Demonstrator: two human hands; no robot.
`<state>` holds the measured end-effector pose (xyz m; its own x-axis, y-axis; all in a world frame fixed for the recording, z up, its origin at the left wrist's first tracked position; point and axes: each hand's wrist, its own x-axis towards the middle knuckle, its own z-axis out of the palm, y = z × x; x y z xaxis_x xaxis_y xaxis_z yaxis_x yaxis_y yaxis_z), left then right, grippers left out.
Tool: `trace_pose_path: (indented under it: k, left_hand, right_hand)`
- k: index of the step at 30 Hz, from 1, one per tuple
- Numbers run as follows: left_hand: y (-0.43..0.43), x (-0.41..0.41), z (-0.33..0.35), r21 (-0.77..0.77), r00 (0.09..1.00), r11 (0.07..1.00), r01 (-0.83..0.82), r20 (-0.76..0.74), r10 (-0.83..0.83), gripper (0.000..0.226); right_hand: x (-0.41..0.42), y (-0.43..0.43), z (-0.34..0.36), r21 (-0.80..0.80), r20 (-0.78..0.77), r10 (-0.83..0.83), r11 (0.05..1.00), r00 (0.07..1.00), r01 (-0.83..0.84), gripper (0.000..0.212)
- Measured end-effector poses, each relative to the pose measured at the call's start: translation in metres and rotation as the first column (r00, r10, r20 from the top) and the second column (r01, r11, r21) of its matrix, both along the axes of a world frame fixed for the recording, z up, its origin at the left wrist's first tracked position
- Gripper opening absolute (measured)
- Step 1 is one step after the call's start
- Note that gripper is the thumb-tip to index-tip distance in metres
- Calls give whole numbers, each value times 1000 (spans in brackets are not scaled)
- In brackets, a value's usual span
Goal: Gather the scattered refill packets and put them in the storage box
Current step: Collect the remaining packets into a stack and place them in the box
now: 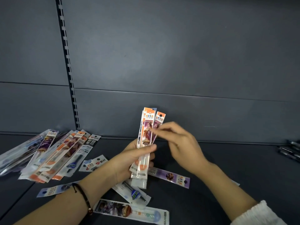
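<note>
My left hand grips an upright bundle of orange-topped refill packets over the dark shelf. My right hand pinches the rightmost packet of that bundle between thumb and fingertips. A fanned pile of several packets lies at the left. Loose packets lie flat under my arms: a purple one, a clear one with a blue label, a long picture one, a bluish one and a small white one. No storage box is in view.
The dark grey shelf surface ends at a grey back panel with a slotted upright rail. A few dark pens lie at the far right edge.
</note>
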<state>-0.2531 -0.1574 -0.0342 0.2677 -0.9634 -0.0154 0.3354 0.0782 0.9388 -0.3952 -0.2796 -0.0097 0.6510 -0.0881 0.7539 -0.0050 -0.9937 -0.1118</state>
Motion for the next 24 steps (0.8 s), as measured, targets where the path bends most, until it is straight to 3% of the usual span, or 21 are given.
trace_pose_path:
  k: [3,4,6,8,11,19,21,24]
  left_hand:
    - [-1,-3,4,-64,989,994,87,-118,-94,24]
    - [-1,-1,3,-78,986,992,99,-129,-108,23]
    - [-1,-1,4,-88,987,991,104,-114,-114,20]
    - [-1,2,1,-83,991,993,86,-99,-95,19]
    - [-2,4,0,-90,985,992,88,-140,-100,20]
    - [-2,-1,2,-88,977,994,70,-194,-86,12]
    - [-3,0,1,-95,972,993,67,-220,-86,21]
    - [-3,-1,2,-87,971,995,37,-232,-57,28]
  right_hand:
    - [-17,-24,16,234,15,-220,949,975,210,52]
    - [-24,-35,19,253,-94,-357,894,929,369,46]
    - [-39,-54,17,223,-443,-522,723,728,654,33]
    - [-47,-61,12,194,-713,-461,595,528,780,38]
    - [-48,-58,12,208,-810,-361,559,462,803,46]
    - [-38,-48,10,330,-765,-298,580,571,745,18]
    - [-38,-48,12,496,-673,-237,559,701,665,14]
    - [-37,-43,20,901,-308,-34,311,951,303,11]
